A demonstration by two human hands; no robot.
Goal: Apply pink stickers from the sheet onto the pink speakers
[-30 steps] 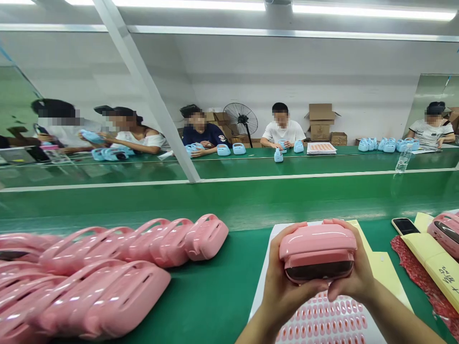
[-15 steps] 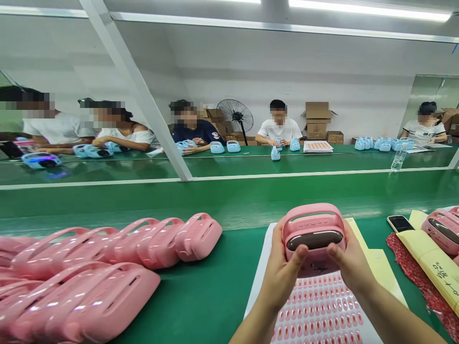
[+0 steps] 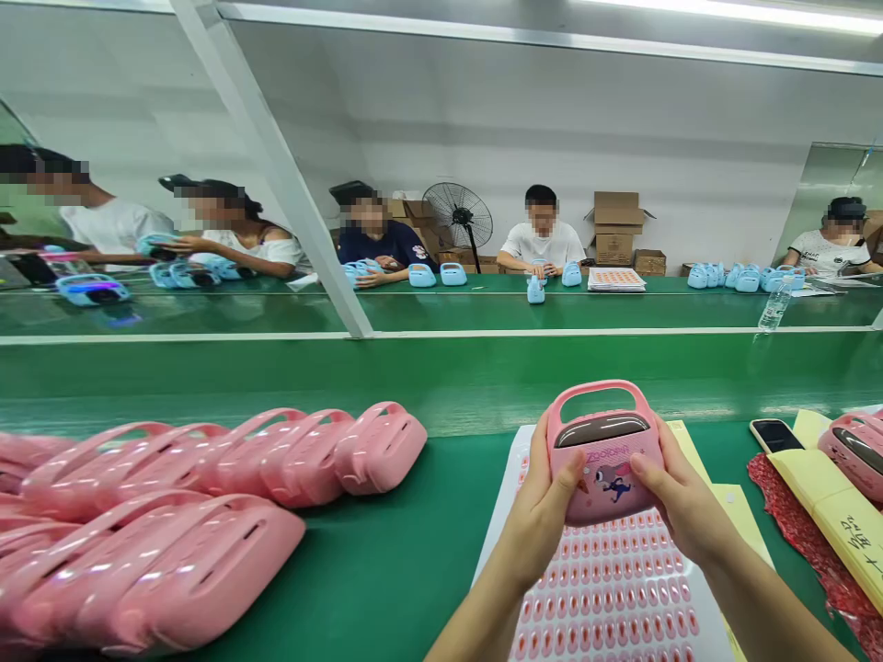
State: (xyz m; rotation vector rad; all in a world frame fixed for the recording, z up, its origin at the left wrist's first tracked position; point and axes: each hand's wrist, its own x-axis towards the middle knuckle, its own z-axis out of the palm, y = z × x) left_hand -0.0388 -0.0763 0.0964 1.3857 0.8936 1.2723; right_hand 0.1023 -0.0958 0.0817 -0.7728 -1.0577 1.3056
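Note:
Both of my hands hold one pink handled speaker [image 3: 605, 455] upright over a white sheet of small pink stickers [image 3: 607, 593]. Its front faces me, with a dark strip on top and a cartoon print below. My left hand [image 3: 548, 510] grips its left side, thumb on the front. My right hand [image 3: 680, 501] grips its right side the same way.
Several pink speakers [image 3: 207, 515] lie in rows on the green bench at the left. A phone [image 3: 771, 434], yellow papers [image 3: 838, 510] and another pink speaker [image 3: 855, 446] sit at the right. Across a green conveyor [image 3: 441, 377], several people sit with blue speakers [image 3: 434, 274].
I have tipped the pink speaker from lying top-forward to standing upright with its printed front towards me. Both hands stayed on its sides.

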